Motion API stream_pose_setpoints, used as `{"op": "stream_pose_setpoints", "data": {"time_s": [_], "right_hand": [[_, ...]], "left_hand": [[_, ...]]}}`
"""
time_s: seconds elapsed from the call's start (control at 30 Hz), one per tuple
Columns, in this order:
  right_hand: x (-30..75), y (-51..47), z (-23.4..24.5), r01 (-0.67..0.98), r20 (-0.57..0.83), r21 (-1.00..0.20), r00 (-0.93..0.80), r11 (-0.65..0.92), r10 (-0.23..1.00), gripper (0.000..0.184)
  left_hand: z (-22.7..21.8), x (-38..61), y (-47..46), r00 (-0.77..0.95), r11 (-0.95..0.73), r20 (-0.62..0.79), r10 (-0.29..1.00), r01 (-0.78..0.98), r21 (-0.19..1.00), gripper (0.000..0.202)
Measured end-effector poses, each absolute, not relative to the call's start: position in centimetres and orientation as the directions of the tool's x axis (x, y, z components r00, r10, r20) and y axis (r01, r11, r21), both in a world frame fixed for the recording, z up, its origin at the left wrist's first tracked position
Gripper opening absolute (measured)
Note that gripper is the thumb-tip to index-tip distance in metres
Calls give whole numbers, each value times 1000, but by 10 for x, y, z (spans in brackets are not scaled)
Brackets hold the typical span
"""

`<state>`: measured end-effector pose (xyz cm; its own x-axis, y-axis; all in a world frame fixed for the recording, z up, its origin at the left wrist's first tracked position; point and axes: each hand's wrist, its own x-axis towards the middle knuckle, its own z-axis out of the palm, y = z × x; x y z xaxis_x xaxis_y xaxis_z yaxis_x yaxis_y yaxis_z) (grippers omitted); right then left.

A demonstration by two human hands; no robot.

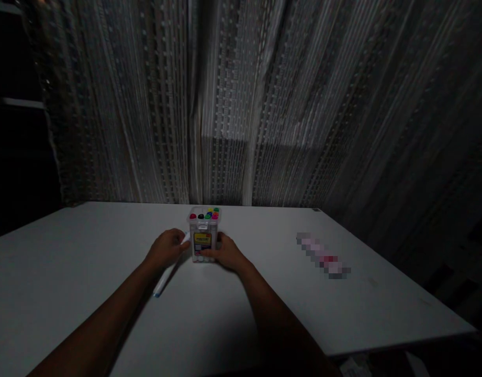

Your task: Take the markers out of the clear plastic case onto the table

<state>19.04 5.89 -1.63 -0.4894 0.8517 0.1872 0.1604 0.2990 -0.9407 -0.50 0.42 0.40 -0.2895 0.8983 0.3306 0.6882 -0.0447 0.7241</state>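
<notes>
On the smooth white tabletop stands upright a boxy marker case of clear plastic, with rounded coloured caps inside. The right hand grips its side, thumb across the front; the left hand, fingers curled, holds a slim white marker, slanting.

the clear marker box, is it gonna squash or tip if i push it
The clear marker box probably won't squash easily, as it looks like straight-sided, rigid plastic. Being taller than wide, it could tip if pushed near the top. The colored caps suggest several markers inside, perhaps adding some weight.
</notes>
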Motion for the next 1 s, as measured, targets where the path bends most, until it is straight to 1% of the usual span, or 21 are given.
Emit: {"op": "stream_pose_setpoints", "data": {"time_s": [0.1, 0.2, 0.33, 0.47, 0.57, 0.63, 0.7, 0.77, 0.83, 0.93, 1.0], "right_hand": [[190, 59, -17, 165, 183, -941, -487, 296, 854, 60], [191, 60, -18, 172, 184, -938, -492, 302, 851, 59], [191, 61, -18, 185, 170, -937, -500, 296, 849, 60], [191, 59, -14, 208, 167, -931, -487, 300, 857, 61], [192, 57, -12, 226, 162, -926, -481, 301, 862, 62], [193, 57, -13, 228, 159, -927, -482, 299, 862, 63], [193, 59, -15, 212, 164, -931, -485, 297, 859, 64], [192, 61, -18, 187, 173, -936, -492, 298, 853, 64], [191, 63, -20, 172, 182, -938, -499, 302, 847, 64], [191, 64, -21, 177, 178, -937, -497, 301, 849, 66], [192, 63, -20, 184, 171, -937, -496, 296, 851, 66]], "left_hand": [[7, -5, 2, -319, -86, 338, 885, 602, 794, 32], [13, -3, -1, -326, -163, 358, 875, 498, 851, 37], [23, 5, -6, -356, -260, 366, 860, 312, 914, 36], [30, 12, -10, -423, -297, 329, 844, 143, 944, 31], [29, 11, -9, -466, -331, 327, 822, 74, 941, 32], [28, 9, -8, -478, -341, 283, 831, -38, 939, 31], [29, 7, -7, -493, -311, 173, 853, -213, 926, 25], [32, 7, -7, -489, -268, 51, 871, -385, 883, 21], [36, 7, -8, -454, -235, -23, 890, -504, 831, 19], [43, 8, -11, -388, -222, -31, 921, -588, 778, 19], [48, 9, -15, -377, -230, -23, 926, -610, 758, 20]]}}
